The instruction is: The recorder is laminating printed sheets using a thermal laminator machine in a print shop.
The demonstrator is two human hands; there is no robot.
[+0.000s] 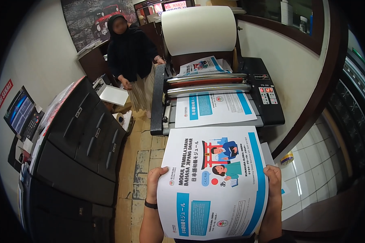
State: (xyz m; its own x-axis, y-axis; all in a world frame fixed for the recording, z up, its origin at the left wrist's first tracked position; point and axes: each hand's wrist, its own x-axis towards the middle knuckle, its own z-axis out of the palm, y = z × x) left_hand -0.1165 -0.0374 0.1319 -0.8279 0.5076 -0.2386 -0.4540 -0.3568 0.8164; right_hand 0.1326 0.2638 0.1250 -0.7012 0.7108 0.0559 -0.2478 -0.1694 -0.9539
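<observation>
A large printed cover sheet (210,162), white with blue bands and a cartoon of two people by a red gate, spans the space between my hands and bows slightly. My left hand (156,180) pinches its left edge, the thumb on top. On the opposite edge my right hand (273,178) is closed, fingers curled. Just beyond lies a similar printed sheet (213,109) on the feed table of a roll laminator (267,107), its far end at the shiny rollers (207,87). Behind the rollers, another printed sheet (198,66) is partly hidden.
A wide film roll (198,30) tops the laminator. Another person (132,56) stands at its left, one hand near its side. A large dark printer (77,133) with drawers fills the left. A wooden frame (312,117) edges the right; a tape roll (286,158) lies on the tiles.
</observation>
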